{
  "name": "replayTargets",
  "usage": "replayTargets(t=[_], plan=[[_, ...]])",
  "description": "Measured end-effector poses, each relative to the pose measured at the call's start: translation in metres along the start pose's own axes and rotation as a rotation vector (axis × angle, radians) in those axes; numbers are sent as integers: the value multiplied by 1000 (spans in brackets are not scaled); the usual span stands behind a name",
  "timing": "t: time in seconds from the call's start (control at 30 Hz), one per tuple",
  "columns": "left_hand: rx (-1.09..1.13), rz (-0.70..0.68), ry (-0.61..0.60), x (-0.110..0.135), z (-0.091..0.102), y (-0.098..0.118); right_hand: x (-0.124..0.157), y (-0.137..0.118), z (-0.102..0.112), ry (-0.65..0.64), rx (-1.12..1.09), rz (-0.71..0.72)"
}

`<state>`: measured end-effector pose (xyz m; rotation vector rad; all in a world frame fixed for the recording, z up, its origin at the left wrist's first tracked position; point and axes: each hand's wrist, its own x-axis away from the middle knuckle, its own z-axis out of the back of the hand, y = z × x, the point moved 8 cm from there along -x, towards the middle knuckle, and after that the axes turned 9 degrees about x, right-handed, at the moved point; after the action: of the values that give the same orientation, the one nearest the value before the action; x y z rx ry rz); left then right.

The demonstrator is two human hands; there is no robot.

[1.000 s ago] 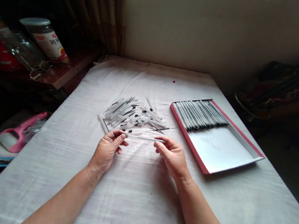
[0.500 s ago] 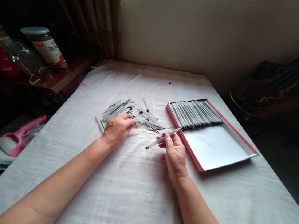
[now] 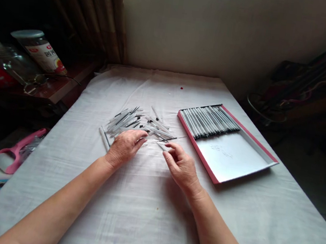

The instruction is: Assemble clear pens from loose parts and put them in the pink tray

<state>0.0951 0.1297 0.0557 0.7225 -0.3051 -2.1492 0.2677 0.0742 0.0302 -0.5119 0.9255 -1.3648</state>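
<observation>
A loose pile of clear pen barrels and black-tipped refills lies on the white cloth. My left hand rests palm down at the pile's near edge, its fingers drawn together over some pieces; what they grip is hidden. My right hand is just to the right, thumb and forefinger pinched on the end of a short clear pen piece. A thin black refill lies just beyond it. To the right, a pink-edged tray holds a row of finished pens at its far end.
A single clear barrel lies left of my left hand. On the dark side table to the left stand jars; below it lie a pink tool and printed packets. A curtain hangs at the back left; dark clutter sits at the right.
One second ago both hands held one pen between them. Then my right hand held it alone and my left went to the pile. Now the long pen is gone and my right hand is nearer the pile.
</observation>
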Motion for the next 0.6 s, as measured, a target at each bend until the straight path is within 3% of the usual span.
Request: replayTargets(t=[0.23,0.6], plan=[[222,73,52,37,3,5,6,-17,-14,-94,202,135],[218,9,-10,49,3,16,9,-15,-22,-228,256,214]])
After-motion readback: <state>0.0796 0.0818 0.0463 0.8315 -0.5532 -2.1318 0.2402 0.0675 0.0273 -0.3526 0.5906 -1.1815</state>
